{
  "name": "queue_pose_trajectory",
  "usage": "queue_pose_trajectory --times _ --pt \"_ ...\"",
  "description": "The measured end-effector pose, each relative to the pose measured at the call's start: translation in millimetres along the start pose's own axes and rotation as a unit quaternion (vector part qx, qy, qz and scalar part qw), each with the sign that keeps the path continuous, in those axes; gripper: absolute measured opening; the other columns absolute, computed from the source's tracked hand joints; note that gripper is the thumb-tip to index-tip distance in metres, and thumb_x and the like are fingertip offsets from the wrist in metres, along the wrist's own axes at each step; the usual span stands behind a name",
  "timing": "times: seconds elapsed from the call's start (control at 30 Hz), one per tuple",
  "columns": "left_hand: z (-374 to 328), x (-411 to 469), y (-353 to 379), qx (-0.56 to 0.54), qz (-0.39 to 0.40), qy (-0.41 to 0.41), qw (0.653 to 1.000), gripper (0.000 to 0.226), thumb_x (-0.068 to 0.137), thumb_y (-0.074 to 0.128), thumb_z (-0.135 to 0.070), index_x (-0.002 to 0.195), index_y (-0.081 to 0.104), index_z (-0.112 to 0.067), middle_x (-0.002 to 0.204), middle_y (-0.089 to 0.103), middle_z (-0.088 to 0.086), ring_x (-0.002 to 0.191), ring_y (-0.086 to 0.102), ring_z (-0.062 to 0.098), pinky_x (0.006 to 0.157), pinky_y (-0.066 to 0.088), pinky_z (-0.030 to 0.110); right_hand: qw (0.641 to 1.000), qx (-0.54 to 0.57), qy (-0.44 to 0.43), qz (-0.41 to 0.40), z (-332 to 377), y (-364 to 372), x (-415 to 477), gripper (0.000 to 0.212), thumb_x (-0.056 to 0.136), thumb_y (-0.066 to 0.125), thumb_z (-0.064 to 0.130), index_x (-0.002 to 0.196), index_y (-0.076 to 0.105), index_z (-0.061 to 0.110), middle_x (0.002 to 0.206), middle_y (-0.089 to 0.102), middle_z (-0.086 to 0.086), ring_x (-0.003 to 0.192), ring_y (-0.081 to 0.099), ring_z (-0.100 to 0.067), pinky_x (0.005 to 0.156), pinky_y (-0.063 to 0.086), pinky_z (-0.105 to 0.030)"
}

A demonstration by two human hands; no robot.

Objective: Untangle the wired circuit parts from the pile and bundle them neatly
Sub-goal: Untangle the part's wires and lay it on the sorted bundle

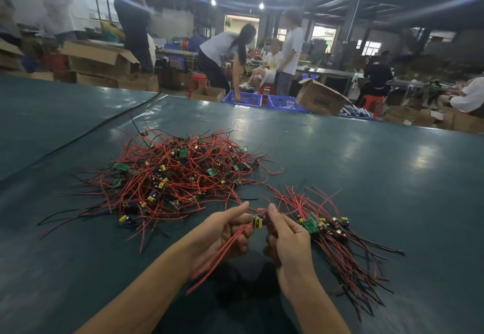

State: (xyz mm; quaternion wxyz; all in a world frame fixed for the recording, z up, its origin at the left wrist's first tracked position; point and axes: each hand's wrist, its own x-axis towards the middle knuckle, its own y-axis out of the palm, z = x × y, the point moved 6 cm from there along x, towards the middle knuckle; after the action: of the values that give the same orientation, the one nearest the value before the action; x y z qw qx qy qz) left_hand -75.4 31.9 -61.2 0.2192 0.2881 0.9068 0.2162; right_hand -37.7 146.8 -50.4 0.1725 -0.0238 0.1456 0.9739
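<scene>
A big tangled pile of wired circuit parts (167,176), with red and black wires, green boards and yellow capacitors, lies on the dark green table (366,171) ahead and left of my hands. One small circuit part (258,222) with a yellow component sits between my two hands. My left hand (222,231) grips its red wires (220,255), which trail down and left, blurred. My right hand (284,236) pinches the part from the right. A sorted bundle of circuit parts (330,231) lies just right of my right hand, its wires fanning toward the lower right.
A black cable (99,126) runs diagonally across the table's left side. Beyond the table's far edge stand blue crates (246,99), open cardboard boxes (320,99) and red stools. Several people work in the background.
</scene>
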Motion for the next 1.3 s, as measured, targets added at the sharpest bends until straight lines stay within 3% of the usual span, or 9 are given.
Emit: queue_pose_trajectory --times 0.07,0.17,0.33,0.43,0.6,0.8,0.97,1.1,1.3 --pt "1.4 -1.0 -4.3 -0.006 -0.021 0.014 1.000 0.015 0.073 0.072 -0.026 0.075 0.077 -0.012 0.062 0.061 0.002 0.044 0.053 0.008 0.046 0.046 0.020 0.998 0.039 0.005 -0.042 0.0 -7.4 3.2 0.025 0.088 0.070 0.029 0.068 0.079 0.017 0.058 0.049 -0.007 0.049 0.040 -0.017 0.048 0.034 -0.024" --pt "5.7 -2.6 -4.0 0.152 -0.018 0.077 0.985 0.014 0.078 0.073 -0.014 0.091 0.070 -0.009 0.070 0.069 0.003 0.052 0.060 0.008 0.051 0.049 0.019 0.992 0.094 -0.004 -0.090 2.0 -15.0 5.3 0.033 0.091 0.067 0.022 0.061 0.078 0.016 0.051 0.049 0.002 0.034 0.028 -0.006 0.034 0.024 -0.018" --pt "3.0 -8.0 18.6 0.386 -0.003 0.228 0.894 0.030 0.081 0.071 -0.048 0.080 0.064 -0.018 0.067 0.067 -0.005 0.060 0.063 0.008 0.056 0.048 0.019 0.986 0.119 0.039 -0.106 -2.2 -16.9 2.7 0.043 0.089 0.070 0.028 0.049 0.068 0.012 0.047 0.048 0.001 0.039 0.040 -0.011 0.041 0.036 -0.021" --pt "-2.2 -12.6 22.8 0.383 -0.055 0.328 0.862 0.030 0.086 0.061 -0.051 0.077 0.062 -0.022 0.066 0.064 -0.007 0.058 0.059 0.004 0.056 0.046 0.019 0.993 0.097 0.050 -0.052 -2.7 -5.0 -1.1 0.033 0.088 0.069 0.028 0.059 0.077 0.014 0.062 0.069 -0.008 0.056 0.065 -0.023 0.055 0.057 -0.032" --pt "-15.2 -21.3 15.7 0.373 -0.136 0.400 0.826 0.040 0.089 0.052 -0.053 0.061 0.056 -0.024 0.055 0.056 -0.005 0.051 0.052 0.005 0.052 0.041 0.021 0.999 0.042 0.017 -0.007 -0.2 5.0 -8.4 0.023 0.087 0.070 0.027 0.071 0.079 0.012 0.076 0.075 -0.014 0.070 0.072 -0.027 0.059 0.059 -0.034" --pt "-13.7 -17.8 13.5 0.362 -0.158 0.349 0.850 0.059 0.088 0.048 -0.062 0.069 0.064 -0.008 0.062 0.065 0.008 0.055 0.061 0.021 0.056 0.051 0.034 0.999 -0.007 -0.024 -0.021 5.2 4.4 -10.7 0.024 0.088 0.069 0.027 0.069 0.079 0.019 0.072 0.075 -0.008 0.068 0.072 -0.023 0.064 0.061 -0.035" --pt "-14.1 -16.3 19.5 0.255 -0.104 0.303 0.912 0.043 0.094 0.051 -0.037 0.060 0.069 -0.018 0.058 0.066 -0.002 0.054 0.063 0.008 0.055 0.048 0.018 0.995 -0.036 -0.084 -0.045 12.9 2.4 -11.5 0.025 0.092 0.064 0.030 0.071 0.079 0.027 0.073 0.075 -0.003 0.074 0.071 -0.018 0.077 0.060 -0.039" --pt "-10.7 -16.2 19.8 0.188 -0.107 0.263 0.940 0.039 0.080 0.058 -0.049 0.056 0.069 -0.020 0.058 0.063 0.002 0.050 0.057 0.013 0.050 0.047 0.023 0.994 -0.029 -0.088 -0.056 11.6 3.5 -12.2 0.027 0.091 0.060 0.036 0.072 0.078 0.031 0.057 0.064 0.009 0.054 0.058 -0.001 0.052 0.050 -0.017" --pt "-13.4 -17.1 17.0 0.167 -0.113 0.272 0.941 0.042 0.083 0.065 -0.049 0.053 0.066 -0.019 0.057 0.059 0.007 0.046 0.054 0.016 0.047 0.045 0.024 0.984 0.092 -0.026 -0.151 9.7 -22.8 6.1 0.035 0.096 0.061 0.025 0.066 0.077 0.022 0.046 0.042 0.014 0.037 0.031 -0.001 0.035 0.031 -0.016"
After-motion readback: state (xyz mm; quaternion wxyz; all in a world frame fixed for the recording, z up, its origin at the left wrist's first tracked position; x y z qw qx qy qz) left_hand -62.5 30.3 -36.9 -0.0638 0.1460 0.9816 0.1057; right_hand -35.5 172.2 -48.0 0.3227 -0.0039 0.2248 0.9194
